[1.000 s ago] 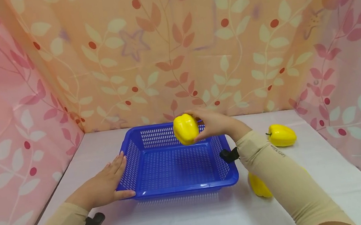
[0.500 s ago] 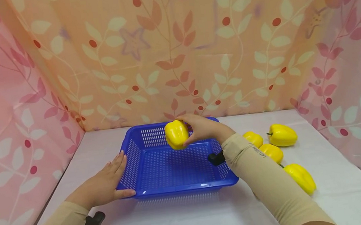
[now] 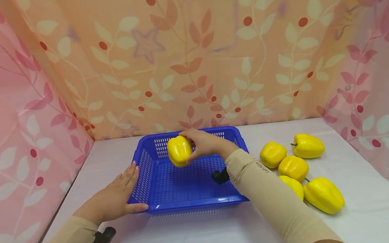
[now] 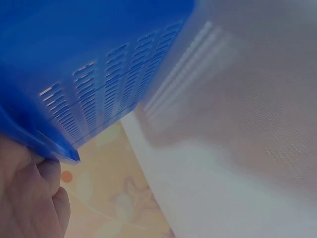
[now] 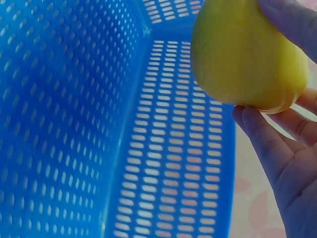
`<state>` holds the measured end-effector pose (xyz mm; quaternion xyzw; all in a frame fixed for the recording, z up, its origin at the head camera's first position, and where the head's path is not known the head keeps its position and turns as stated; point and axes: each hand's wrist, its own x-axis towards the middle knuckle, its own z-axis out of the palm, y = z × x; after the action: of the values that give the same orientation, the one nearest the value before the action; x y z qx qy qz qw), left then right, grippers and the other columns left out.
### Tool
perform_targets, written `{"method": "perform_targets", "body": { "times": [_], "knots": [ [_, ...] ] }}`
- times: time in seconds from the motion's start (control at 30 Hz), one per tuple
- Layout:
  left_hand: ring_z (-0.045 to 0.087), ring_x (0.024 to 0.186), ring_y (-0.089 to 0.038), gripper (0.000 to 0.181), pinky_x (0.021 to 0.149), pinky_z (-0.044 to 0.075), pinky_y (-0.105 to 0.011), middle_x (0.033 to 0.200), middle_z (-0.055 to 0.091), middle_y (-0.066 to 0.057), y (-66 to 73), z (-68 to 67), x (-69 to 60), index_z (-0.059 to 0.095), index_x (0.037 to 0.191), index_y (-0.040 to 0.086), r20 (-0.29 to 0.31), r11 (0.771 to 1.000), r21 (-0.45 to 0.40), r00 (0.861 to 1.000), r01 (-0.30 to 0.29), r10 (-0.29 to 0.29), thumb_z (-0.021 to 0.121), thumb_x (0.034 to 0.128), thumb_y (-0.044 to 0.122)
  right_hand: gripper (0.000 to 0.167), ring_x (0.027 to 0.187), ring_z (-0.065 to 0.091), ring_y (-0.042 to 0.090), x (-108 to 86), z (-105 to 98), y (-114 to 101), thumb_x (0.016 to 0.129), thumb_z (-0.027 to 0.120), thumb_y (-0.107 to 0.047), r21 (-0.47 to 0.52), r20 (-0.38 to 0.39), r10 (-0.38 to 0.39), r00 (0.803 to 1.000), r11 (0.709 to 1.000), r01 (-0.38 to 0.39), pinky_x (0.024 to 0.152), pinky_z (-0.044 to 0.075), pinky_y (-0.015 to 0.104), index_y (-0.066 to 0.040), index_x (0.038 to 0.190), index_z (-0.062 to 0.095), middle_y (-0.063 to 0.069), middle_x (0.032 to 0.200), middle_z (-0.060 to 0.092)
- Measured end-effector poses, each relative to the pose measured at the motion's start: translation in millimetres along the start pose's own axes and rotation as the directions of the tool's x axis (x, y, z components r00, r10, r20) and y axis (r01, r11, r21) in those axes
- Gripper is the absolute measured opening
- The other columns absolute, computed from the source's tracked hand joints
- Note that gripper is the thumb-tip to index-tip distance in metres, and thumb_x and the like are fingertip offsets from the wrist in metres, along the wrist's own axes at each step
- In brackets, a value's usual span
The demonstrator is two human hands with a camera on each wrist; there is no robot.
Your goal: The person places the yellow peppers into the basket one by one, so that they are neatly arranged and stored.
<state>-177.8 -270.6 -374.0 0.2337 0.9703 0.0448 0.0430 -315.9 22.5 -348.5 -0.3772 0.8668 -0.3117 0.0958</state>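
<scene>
Yellow pepper [image 3: 179, 151]: probably light, firm, slick; best held round its sides. Right hand [image 3: 205, 142]: clamped on it. Left hand [image 3: 113, 199]: thumb and fingers apart, basket [image 3: 197, 203] rim, nine o'clock.

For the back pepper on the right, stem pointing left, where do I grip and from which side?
I'd grip the back pepper across its rounded middle, from above-right: it lies on its side, stem leftward, with two other peppers close on its left and near side.

Right hand [image 3: 207, 142] aloft, fingers and thumb gripping; left hand [image 3: 114, 198] lower, fingers straight, thumb spread.
</scene>
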Motion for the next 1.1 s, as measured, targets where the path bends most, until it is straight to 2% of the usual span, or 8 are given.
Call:
{"method": "perform_targets", "body": {
  "times": [0.33, 0.5, 0.67, 0.83, 1.1],
  "knots": [
    [0.013, 0.137, -0.038, 0.113, 0.108, 0.017, -0.053, 0.151, 0.006, -0.022, -1.4, -1.0, 0.7, 0.013, 0.143, -0.006, -0.003, 1.0, 0.005, 1.0, -0.002, 0.002, 0.049, 0.0722, 0.074, 0.083, 0.101, 0.048, 0.013, 19.8, 15, -3, 0.066, 0.083, -0.029, -0.037, 0.028, 0.021, 0.999, 0.999, -0.019, 0.088, 0.044, 0.021, -0.011, 0.135, 0.04, 0.0, 0.118, 0.048],
    [0.014, 0.137, -0.038, 0.114, 0.108, 0.017, -0.053, 0.151, 0.007, -0.022, -1.1, -1.3, 0.5, 0.013, 0.143, -0.006, -0.007, 1.0, 0.009, 1.0, -0.008, 0.008, 0.047, 0.0716, 0.076, 0.084, 0.101, 0.048, 0.015, 26.6, 19, -2, 0.064, 0.084, -0.029, -0.045, 0.025, -0.001, 1.0, 0.999, 0.002, 0.088, 0.044, 0.022, -0.008, 0.133, 0.042, 0.003, 0.119, 0.049],
    [0.014, 0.137, -0.038, 0.116, 0.108, 0.017, -0.053, 0.151, 0.007, -0.022, -0.7, -1.7, 0.6, 0.013, 0.143, -0.006, -0.006, 1.0, 0.013, 1.0, -0.008, 0.008, 0.043, 0.0705, 0.079, 0.083, 0.104, 0.048, 0.015, 34.0, 25, 3, 0.065, 0.083, -0.029, -0.029, 0.042, 0.022, 0.999, 0.999, -0.021, 0.092, 0.042, 0.023, -0.008, 0.133, 0.041, 0.003, 0.122, 0.049],
    [0.013, 0.137, -0.037, 0.114, 0.108, 0.017, -0.053, 0.151, 0.007, -0.022, -0.1, -2.1, 0.5, 0.013, 0.143, -0.005, -0.01, 1.0, 0.007, 1.0, -0.006, 0.006, 0.044, 0.0712, 0.077, 0.083, 0.105, 0.049, 0.015, 41.3, 31, 4, 0.066, 0.083, -0.028, -0.013, 0.068, 0.038, 0.997, 0.999, -0.037, 0.094, 0.042, 0.025, -0.007, 0.134, 0.04, 0.002, 0.122, 0.05],
    [0.012, 0.137, -0.036, 0.114, 0.108, 0.017, -0.052, 0.151, 0.006, -0.021, 0.1, -0.9, 0.8, 0.013, 0.144, -0.005, -0.001, 1.0, 0.002, 1.0, -0.005, 0.005, 0.045, 0.0714, 0.077, 0.078, 0.103, 0.048, 0.015, 48.3, 40, 5, 0.067, 0.082, -0.029, -0.058, 0.094, 0.044, 0.995, 0.998, -0.039, 0.095, 0.041, 0.025, -0.009, 0.131, 0.043, 0.001, 0.117, 0.052]
  ]
}}
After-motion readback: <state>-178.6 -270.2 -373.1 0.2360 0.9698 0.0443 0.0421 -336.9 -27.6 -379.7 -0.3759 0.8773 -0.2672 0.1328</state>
